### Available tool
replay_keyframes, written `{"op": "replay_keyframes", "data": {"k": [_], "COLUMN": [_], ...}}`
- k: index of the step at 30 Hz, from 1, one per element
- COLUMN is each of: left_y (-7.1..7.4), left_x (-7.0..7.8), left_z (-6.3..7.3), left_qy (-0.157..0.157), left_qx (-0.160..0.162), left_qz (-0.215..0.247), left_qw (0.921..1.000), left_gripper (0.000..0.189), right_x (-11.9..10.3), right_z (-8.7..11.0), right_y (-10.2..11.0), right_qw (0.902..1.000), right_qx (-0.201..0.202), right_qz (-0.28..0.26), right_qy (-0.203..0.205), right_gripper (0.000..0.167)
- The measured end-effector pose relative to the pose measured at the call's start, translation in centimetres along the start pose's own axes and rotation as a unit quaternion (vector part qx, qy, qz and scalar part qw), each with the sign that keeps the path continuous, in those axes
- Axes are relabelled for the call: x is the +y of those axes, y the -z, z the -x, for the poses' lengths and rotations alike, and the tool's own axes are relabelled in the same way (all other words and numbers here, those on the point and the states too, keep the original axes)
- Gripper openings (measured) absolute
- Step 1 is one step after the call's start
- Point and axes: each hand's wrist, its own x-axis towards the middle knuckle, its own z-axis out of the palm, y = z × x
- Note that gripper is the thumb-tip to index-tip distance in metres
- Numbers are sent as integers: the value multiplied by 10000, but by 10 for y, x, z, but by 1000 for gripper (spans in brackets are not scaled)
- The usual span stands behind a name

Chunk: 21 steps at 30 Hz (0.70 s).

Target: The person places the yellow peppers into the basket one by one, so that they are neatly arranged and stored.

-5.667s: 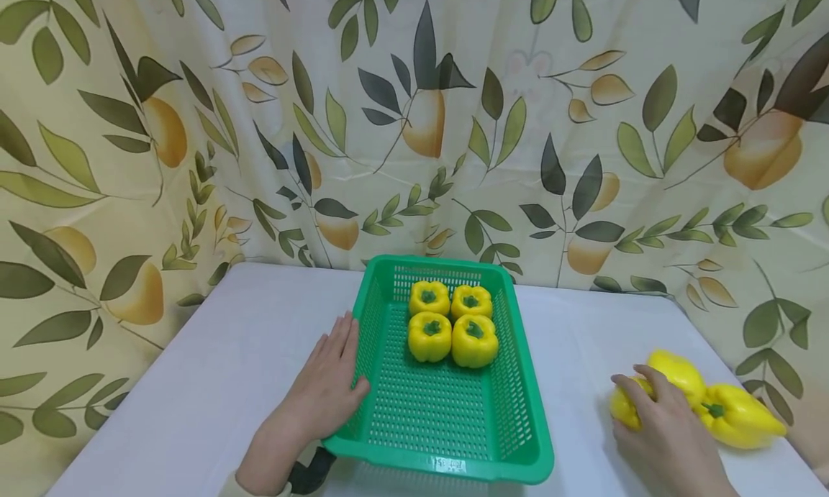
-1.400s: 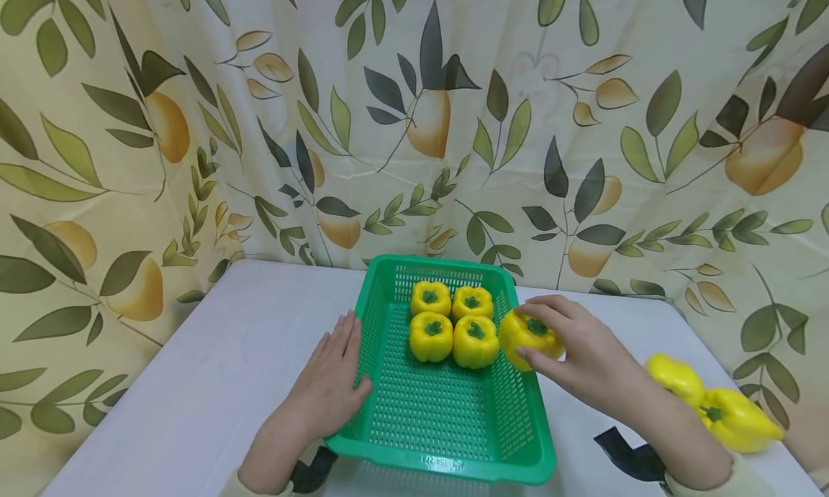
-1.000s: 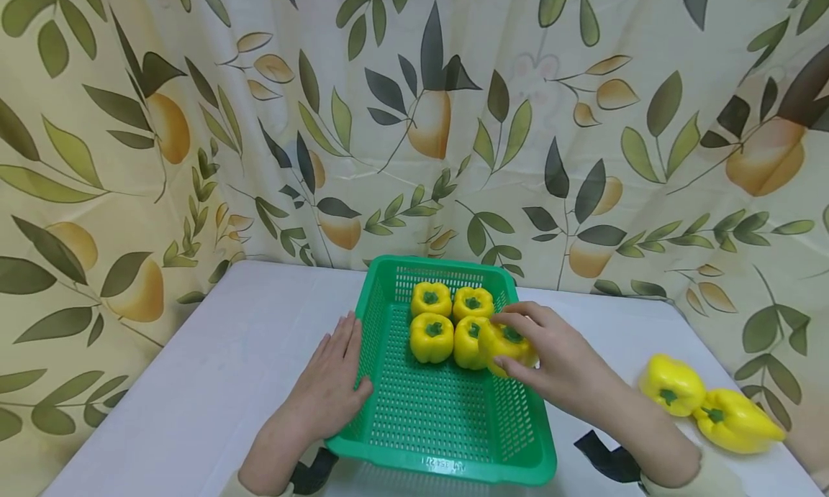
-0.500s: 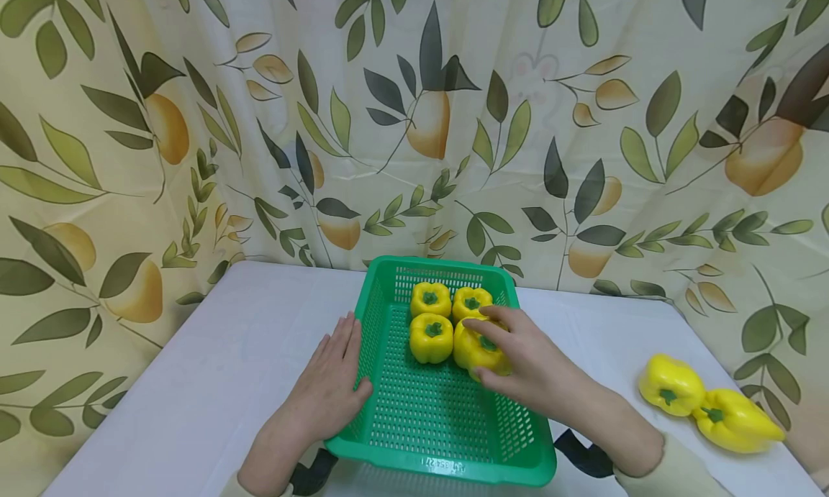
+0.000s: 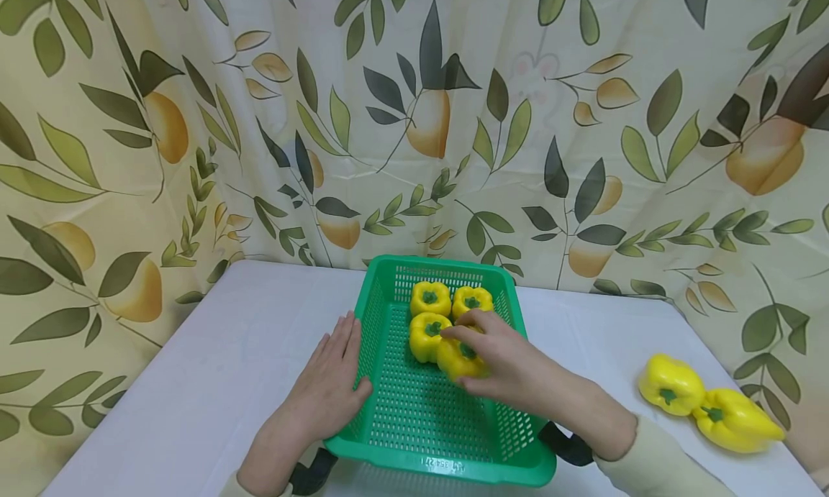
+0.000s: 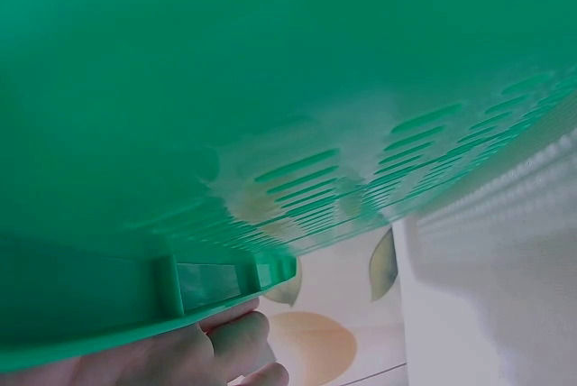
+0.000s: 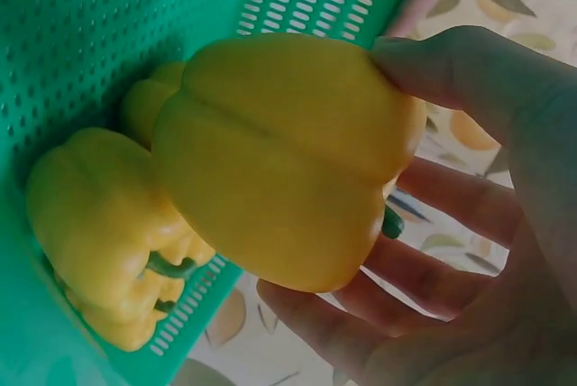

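Right fingers (image 7: 455, 197) grip one pepper (image 7: 270, 160), left fingers (image 5: 343, 337) straight against the basket (image 5: 443, 466), but a sloppy release could tip neighbouring peppers (image 5: 424, 344).

Right of the green basket (image 5: 388, 456), a cream sleeve (image 5: 654, 459) and curved black strap (image 5: 570, 447); left of it, cream cuff (image 5: 237, 488), black band (image 5: 314, 472).

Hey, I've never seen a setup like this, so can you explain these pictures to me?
There's no machine, just a person's bare hands. One picture comes from a camera on the head, looking down; the two others come from cameras on the wrists. A green basket stands on a white table. The left hand rests on its rim; the right hand holds a yellow pepper. Other peppers sit in the basket, and two more lie on the table, off to the right.
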Motion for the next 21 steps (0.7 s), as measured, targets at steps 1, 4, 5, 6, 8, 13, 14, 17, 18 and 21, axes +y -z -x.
{"op": "replay_keyframes", "data": {"k": [1, 4, 5, 6, 8, 13, 14, 17, 18, 21], "left_y": [0, 0, 0, 0, 1, 1, 0, 0, 0, 0], "left_x": [0, 0, 0, 0, 0, -1, -1, -1, -1, -1], "left_z": [0, 0, -1, -1, 0, 0, 0, 0, -1, -1], "left_qy": [2, 6, 6, 6, 4, 3, 4, 9, 11, 16], "left_qx": [-2, -8, -8, -10, -8, -4, -4, -13, -14, -24], "left_qz": [1, 1, 0, -7, -14, -15, -18, -11, -5, 12], "left_qw": [10000, 10000, 10000, 10000, 10000, 10000, 10000, 10000, 10000, 10000], "left_gripper": [76, 76, 76, 76, 76, 76, 76, 76, 76, 76], "right_x": [0, -2, -3, -3, -4, -6, -6, -8, -8, -9], "right_z": [-1, -5, -7, -8, -10, -16, -18, -21, -22, -24], "right_y": [-1, -2, -3, -3, -4, -7, -8, -10, -12, -14], "right_qw": [10000, 9998, 9997, 9995, 9989, 9962, 9955, 9934, 9927, 9905], "right_qx": [-36, -175, -225, -284, -422, -817, -887, -1052, -1106, -1226], "right_qz": [-3, -7, -30, -40, -69, -41, -17, 113, 148, 231], "right_qy": [32, 102, 125, 141, 193, 315, 335, 440, 462, 574], "right_gripper": [49, 50, 50, 50, 50, 48, 48, 49, 49, 50]}}
